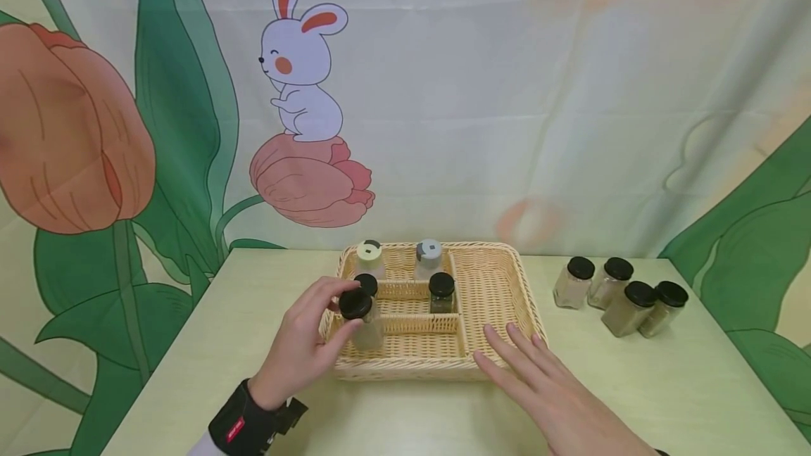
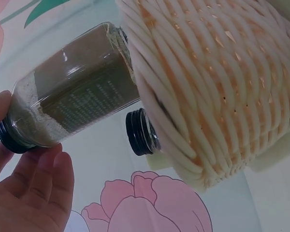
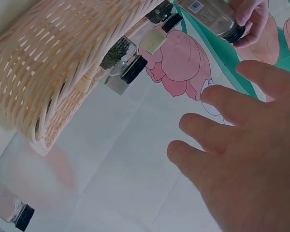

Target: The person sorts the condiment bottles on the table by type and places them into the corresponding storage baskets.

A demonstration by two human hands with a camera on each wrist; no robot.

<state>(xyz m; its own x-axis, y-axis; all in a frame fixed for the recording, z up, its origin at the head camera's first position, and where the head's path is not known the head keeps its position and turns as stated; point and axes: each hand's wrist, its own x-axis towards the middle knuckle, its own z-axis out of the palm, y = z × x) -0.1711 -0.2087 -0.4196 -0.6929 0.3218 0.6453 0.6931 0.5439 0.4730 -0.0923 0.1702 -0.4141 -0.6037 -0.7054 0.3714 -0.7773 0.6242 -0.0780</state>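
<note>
Black-lidded, the held jar [image 1: 368, 331] is at the left end of the front compartment of a wicker basket [image 1: 497, 287], pinched near its lid between the thumb and fingers of the left hand [image 1: 309, 343]. Whether its base touches the basket floor cannot be told. The right hand [image 1: 540, 391] holds nothing; its fingers are straight and spread apart near the basket's front right corner. Progress, judged from the layout: four jars stand in place, a green-lidded jar [image 1: 370, 257] and a grey-lidded jar [image 1: 429, 256] in the back compartment, a left black jar [image 1: 367, 284] and a right black jar [image 1: 441, 293] in the middle one. The held jar is not yet released, and four loose jars [image 1: 573, 286] on the table [image 1: 709, 385], right of the basket, seemingly remain. Surroundings: a printed cloth [image 1: 443, 125] hangs behind. Obstacles: the left black jar stands just behind the held jar, across a divider [image 1: 418, 323], probably leaving the fingers little room.
</note>
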